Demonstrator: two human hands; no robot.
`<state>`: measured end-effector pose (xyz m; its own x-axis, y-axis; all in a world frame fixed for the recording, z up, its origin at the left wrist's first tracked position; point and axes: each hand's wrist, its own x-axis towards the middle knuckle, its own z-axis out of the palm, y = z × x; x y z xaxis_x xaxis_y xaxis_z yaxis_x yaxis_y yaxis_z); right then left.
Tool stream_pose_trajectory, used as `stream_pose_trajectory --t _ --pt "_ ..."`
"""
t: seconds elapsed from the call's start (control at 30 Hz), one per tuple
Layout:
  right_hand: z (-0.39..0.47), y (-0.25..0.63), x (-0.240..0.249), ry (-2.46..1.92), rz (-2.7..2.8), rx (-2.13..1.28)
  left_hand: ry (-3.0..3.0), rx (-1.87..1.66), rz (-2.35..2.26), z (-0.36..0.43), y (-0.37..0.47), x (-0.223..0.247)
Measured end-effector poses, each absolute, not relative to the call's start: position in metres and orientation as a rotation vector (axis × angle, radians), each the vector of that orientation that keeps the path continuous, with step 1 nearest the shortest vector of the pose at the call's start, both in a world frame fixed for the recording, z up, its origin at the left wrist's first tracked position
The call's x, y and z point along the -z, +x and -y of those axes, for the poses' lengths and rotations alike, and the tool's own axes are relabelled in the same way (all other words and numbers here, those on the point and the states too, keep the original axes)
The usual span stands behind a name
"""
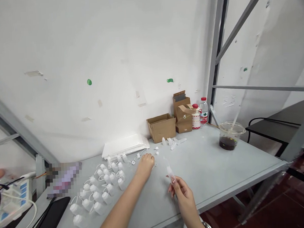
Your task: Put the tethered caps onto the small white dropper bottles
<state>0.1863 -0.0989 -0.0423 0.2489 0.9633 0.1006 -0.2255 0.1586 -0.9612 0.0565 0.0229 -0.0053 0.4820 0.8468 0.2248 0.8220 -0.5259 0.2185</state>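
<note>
My right hand [180,190] holds a small translucent tube [170,174] upright between thumb and fingers, above the grey table [208,172]. My left hand [145,163] rests on the table with its fingers curled down; what they hold, if anything, is hidden. Small white caps [133,162] lie just left of my left hand, and more caps [157,150] sit beyond it. Rows of small white capped bottles [97,196] stand at the left. Several loose translucent tubes [173,146] lie farther back.
A stack of white sheets [125,145] and an open cardboard box [163,128] stand by the wall. Paper bags [184,117], a red-capped bottle [204,112] and a plastic cup with a straw [229,137] are at the right. A power strip [16,202] lies far left.
</note>
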Motion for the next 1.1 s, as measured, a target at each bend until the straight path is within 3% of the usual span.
stream_pose_trajectory --t 0.33,0.57,0.77,1.1 --pt "0.098 0.187 0.044 -1.045 0.921 -1.053 2.369 -0.677 -1.560 -0.026 0.052 0.000" --pt "0.098 0.189 0.046 -1.056 0.948 -1.048 1.861 -0.916 -1.417 0.029 0.053 -0.011" --pt "0.102 0.187 0.042 -1.031 1.008 -1.061 0.867 -1.117 -0.944 0.071 0.062 -0.007" --pt "0.103 0.186 0.047 -1.096 1.132 -0.986 1.010 -1.169 -1.064 0.072 0.062 -0.013"
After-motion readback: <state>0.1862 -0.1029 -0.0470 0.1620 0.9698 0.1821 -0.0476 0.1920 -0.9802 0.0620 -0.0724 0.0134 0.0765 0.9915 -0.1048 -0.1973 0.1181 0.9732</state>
